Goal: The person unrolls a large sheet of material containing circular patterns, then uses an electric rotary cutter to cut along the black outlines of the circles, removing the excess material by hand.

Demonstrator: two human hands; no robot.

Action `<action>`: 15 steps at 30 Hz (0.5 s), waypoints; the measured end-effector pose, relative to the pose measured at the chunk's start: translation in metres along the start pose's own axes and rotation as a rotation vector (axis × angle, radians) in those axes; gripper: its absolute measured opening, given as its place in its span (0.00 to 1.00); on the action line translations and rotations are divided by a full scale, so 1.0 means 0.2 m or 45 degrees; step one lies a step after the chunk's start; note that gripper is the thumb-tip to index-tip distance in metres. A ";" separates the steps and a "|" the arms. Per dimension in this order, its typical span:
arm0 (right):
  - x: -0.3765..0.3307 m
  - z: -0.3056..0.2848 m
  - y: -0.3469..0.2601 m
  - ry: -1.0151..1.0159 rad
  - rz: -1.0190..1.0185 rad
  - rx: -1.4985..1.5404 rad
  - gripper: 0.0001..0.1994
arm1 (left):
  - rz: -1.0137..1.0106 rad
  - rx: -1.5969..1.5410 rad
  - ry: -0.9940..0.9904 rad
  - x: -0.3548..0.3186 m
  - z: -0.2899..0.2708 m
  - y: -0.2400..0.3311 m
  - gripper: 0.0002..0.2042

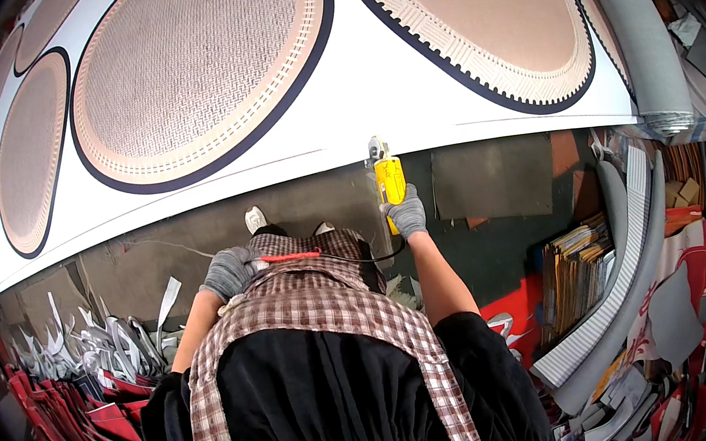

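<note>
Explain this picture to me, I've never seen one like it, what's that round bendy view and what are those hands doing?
The view comes from a wide fisheye camera worn on a person's head, looking down, so straight edges curve. No machine: just a person's two grey-gloved hands. The right hand grips a yellow handheld electric cutter at the edge of a big white printed sheet with brown round patterns. The left hand rests by the checked apron, beside a red-handled tool tucked there. Grey trimmed strips and red offcuts are piled on the floor.
</note>
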State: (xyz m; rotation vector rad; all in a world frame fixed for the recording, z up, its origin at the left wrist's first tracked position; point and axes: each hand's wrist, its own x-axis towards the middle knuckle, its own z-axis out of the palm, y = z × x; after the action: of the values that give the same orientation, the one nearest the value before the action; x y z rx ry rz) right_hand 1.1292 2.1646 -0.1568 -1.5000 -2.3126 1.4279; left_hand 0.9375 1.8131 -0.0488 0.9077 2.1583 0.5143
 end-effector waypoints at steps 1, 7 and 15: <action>0.03 -0.01 -0.03 0.005 -0.012 -0.012 0.25 | -0.010 0.029 -0.002 0.01 -0.02 0.00 0.15; 0.25 -0.01 -0.22 0.041 -0.118 0.121 0.28 | 0.082 0.048 0.148 0.08 -0.14 0.03 0.15; 0.72 0.05 -0.54 0.064 -0.071 0.107 0.26 | 0.259 0.052 0.298 0.33 -0.46 0.03 0.17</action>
State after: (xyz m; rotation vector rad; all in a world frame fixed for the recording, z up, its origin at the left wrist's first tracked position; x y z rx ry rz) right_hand 0.9728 2.2518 -0.1460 -1.4206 -2.2182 1.4367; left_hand 0.8386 1.8587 -0.0167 1.1459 2.3043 0.7090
